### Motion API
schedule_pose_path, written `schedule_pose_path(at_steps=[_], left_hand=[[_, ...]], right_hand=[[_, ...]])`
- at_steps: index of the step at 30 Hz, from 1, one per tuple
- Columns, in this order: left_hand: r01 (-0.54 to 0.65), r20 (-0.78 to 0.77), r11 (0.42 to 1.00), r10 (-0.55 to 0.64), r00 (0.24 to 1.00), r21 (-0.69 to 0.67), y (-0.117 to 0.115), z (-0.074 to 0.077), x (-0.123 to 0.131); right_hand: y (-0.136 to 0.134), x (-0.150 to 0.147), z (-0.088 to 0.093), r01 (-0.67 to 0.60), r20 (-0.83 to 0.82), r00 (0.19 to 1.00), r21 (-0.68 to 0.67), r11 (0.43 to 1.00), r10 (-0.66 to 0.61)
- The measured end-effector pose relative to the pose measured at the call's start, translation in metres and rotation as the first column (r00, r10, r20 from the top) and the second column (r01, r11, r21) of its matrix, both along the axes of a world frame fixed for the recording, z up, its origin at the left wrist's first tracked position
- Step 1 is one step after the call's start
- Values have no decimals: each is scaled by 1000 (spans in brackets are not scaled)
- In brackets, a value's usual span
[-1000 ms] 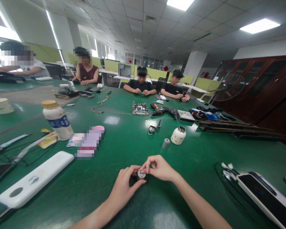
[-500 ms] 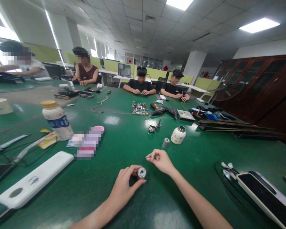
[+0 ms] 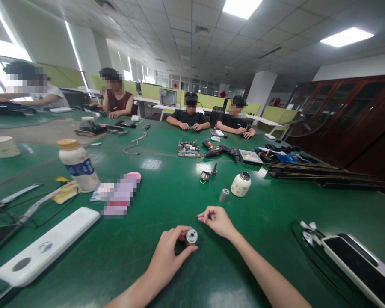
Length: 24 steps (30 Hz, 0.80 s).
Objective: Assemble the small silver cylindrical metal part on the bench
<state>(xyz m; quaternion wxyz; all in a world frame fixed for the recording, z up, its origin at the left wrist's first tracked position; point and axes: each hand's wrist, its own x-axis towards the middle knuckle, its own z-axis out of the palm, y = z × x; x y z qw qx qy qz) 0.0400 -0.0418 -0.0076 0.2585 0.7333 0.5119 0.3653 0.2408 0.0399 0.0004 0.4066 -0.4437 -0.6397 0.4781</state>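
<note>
My left hand [image 3: 167,252] grips a small silver metal cylinder [image 3: 191,236] between thumb and fingers. The cylinder stands upright and looks like a small motor, with dark holes in its round top face. Just beyond it, my right hand [image 3: 217,220] is raised with thumb and index finger pinched together. Whatever may be in that pinch is too small to make out. A similar silver cylinder [image 3: 224,195] stands farther off, beside a white bottle [image 3: 241,185] without a lid. Behind these lie a small metal part with a ring [image 3: 205,176] and a dark pointed piece [image 3: 214,169].
A white power strip [image 3: 48,246] and a bottle with an orange cap [image 3: 78,167] are on the left. At the right lies a black-and-white device [image 3: 356,261] with cables. A circuit board [image 3: 188,148] and power drills [image 3: 213,152] lie farther back. Several people sit around the green table [image 3: 160,188].
The view has tilted slightly, so everything sits a little lower in the picture. Both hands keep nearly the same pose, the left one still around the cylinder.
</note>
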Motion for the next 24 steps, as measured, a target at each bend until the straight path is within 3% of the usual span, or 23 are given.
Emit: schedule_pose_path(at_steps=[4,7,16,24], left_hand=[[-9,9,1000,9,1000,21,1,-2,0],[-7,6,1000,6,1000,24,1,-3,0],[16,7,1000,-17,1000,19,2,-2,0],[1,24,999,-2,1000,32,1,-3,-1]], right_hand=[[-14,-3,34,-55,-102,993,-5,998,54],[-29,-9,50,-135,-90,987,-3,991,134],[-38,-19,40,-225,123,967,2,974,223],[-39,-17,50,-104,322,945,116,988,61]])
